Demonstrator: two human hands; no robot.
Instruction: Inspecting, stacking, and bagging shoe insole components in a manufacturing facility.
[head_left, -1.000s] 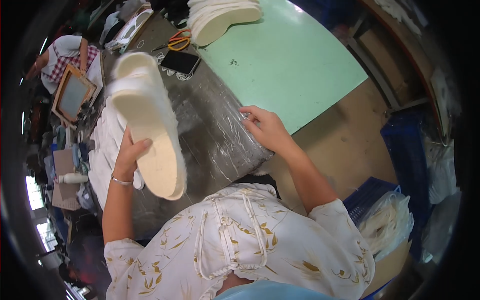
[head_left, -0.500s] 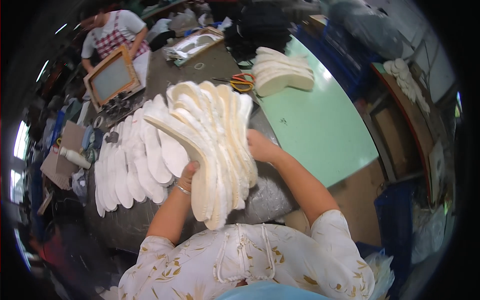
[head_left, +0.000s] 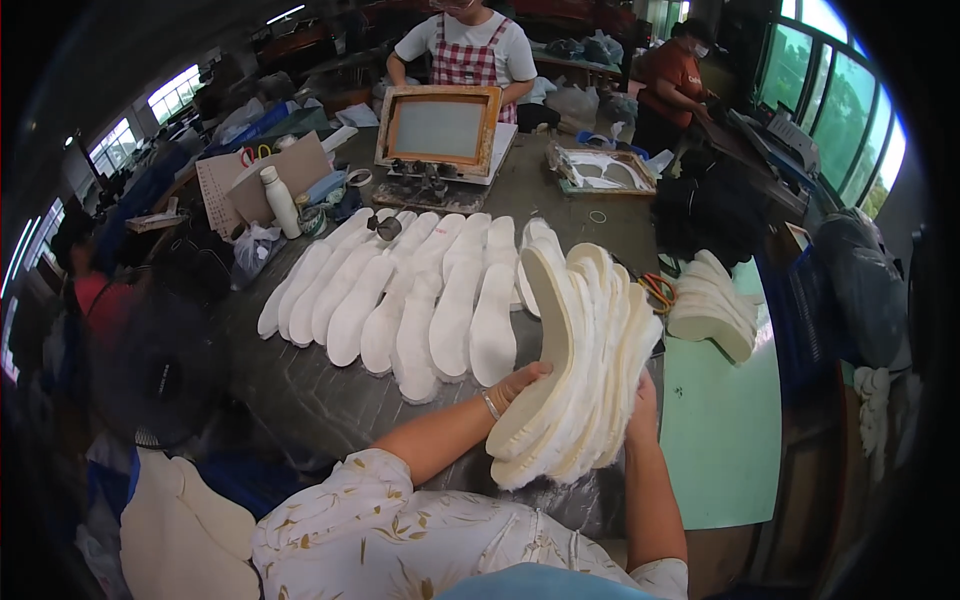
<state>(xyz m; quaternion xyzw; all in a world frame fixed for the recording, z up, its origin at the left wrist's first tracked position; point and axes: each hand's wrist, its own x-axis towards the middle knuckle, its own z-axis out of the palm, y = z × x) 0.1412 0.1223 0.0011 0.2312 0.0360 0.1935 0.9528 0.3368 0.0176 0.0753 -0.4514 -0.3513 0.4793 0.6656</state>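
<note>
a fanned stack of white foam insoles (head_left: 585,360) stands upright above the near edge of the counter (head_left: 300,390), the left hand (head_left: 517,385) closed in a grip on its front, the right hand (head_left: 643,405) closed behind it. beyond lies a row of insoles (head_left: 400,290), then a framed printing screen (head_left: 440,128).

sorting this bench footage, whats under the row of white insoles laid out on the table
The row of white insoles lies overlapping on the grey table. Whatever lies directly beneath them is covered.
</note>
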